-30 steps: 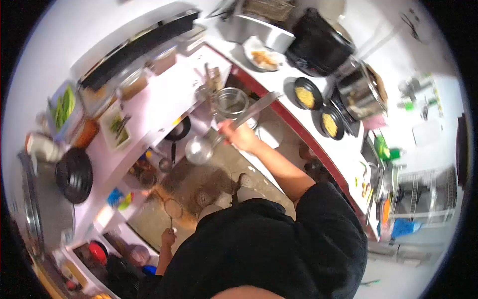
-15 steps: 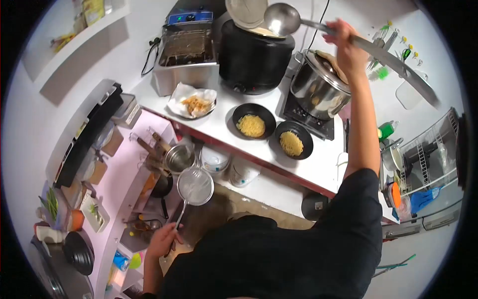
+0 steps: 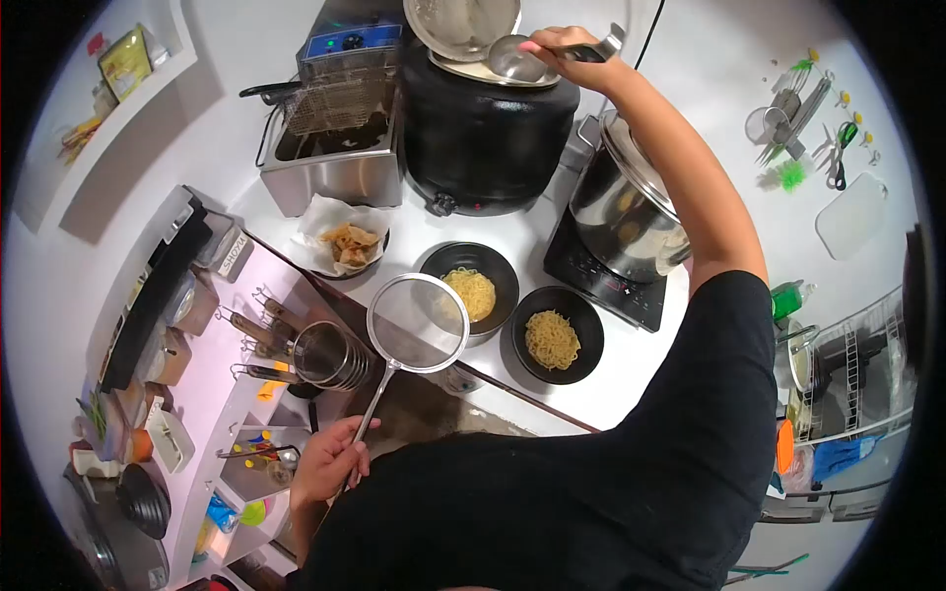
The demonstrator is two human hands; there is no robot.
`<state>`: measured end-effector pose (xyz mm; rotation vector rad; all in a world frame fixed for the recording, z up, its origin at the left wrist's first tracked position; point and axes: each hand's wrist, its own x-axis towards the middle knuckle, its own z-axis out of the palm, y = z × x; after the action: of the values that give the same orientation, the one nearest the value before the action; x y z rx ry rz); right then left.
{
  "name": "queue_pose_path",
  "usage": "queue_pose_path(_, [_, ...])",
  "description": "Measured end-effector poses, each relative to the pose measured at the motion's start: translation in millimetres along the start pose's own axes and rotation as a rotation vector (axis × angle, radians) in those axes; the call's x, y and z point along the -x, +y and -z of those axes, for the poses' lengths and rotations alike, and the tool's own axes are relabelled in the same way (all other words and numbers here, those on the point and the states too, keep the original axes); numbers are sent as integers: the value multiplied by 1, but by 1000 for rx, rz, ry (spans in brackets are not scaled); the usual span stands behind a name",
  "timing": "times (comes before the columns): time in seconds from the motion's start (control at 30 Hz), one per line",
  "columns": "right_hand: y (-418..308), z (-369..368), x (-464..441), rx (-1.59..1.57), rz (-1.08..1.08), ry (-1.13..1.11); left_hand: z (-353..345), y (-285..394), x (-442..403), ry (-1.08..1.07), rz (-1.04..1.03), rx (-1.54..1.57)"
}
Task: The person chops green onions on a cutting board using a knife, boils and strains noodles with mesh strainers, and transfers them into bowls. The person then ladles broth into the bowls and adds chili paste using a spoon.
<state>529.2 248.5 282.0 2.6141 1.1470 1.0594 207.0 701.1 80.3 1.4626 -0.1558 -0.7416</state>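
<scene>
My left hand [image 3: 332, 458] is closed around the handle of a round mesh strainer [image 3: 418, 330]. The strainer's mesh is held near the counter edge and overlaps the near side of a black bowl of noodles [image 3: 468, 294] in view. My right hand [image 3: 576, 46] grips a metal ladle [image 3: 514, 61]. The ladle's bowl is at the mouth of a black soup kettle [image 3: 488, 138], whose lid [image 3: 463, 25] stands raised; the kettle's contents are hidden. Beside the first bowl sits a second black bowl [image 3: 581, 372] with noodles [image 3: 552, 340].
A deep fryer [image 3: 335, 182] with its basket stands left of the kettle. Fried food [image 3: 350, 243] rests on a paper-lined dish. A steel pot [image 3: 621, 212] sits on an induction cooker [image 3: 601, 276] at right. Noodle baskets [image 3: 330, 353] hang at the left shelf.
The ladle has swung from a raised, sideways position to the kettle's mouth as my right hand moved left. My left hand has brought the strainer up and forward toward the bowls. The view has shifted.
</scene>
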Motion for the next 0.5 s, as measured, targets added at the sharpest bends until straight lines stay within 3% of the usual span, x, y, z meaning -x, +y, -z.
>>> queue_pose_path(0.1, [3, -5, -5, -43, 36, 38, 1, 2, -15, 4, -7, -36])
queue_pose_path(0.13, [5, -5, -7, 59, 0, -25, 2, 4, -19, 3, -5, -36])
queue_pose_path(0.23, [12, -9, -16, -35, -172, -166, 5, 8, -29, 41, -4, -92])
queue_pose_path(0.3, [18, -11, -26, 18, -132, -153, 9, 6, -34, 59, -7, -30])
queue_pose_path(0.37, [21, -10, -39, -179, -427, 76, 13, 5, -38, 54, -18, -22])
queue_pose_path(0.43, [32, -1, -58, -295, -721, 83, 16, 5, -44, 45, -38, -12])
queue_pose_path(0.47, [47, -4, -62, -119, -600, 179, 17, 5, -46, 52, -43, 4])
queue_pose_path(0.5, [64, -3, -68, -221, -806, 131, 18, 5, -48, 60, -46, 20])
